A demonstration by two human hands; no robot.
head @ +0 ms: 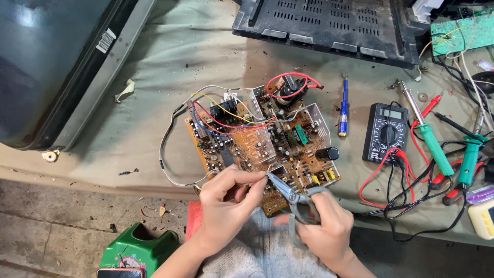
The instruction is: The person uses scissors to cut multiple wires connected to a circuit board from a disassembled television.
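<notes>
Behind left hand [226, 198], pliers [290, 193] tips hidden

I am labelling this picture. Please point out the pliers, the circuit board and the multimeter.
pliers [282, 186], head view, on the metal jaws near the pivot.
circuit board [252, 146], head view, on its orange middle.
multimeter [385, 133], head view, on its dial.

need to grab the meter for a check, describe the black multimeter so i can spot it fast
Start at the brown circuit board in the middle of the grey-green cloth-covered table and look right, past the blue screwdriver. The black multimeter lies flat there, with red and black leads at its lower end. Unlike the green-handled soldering irons beside it, it is a rectangular box with a round dial and small display.
</notes>
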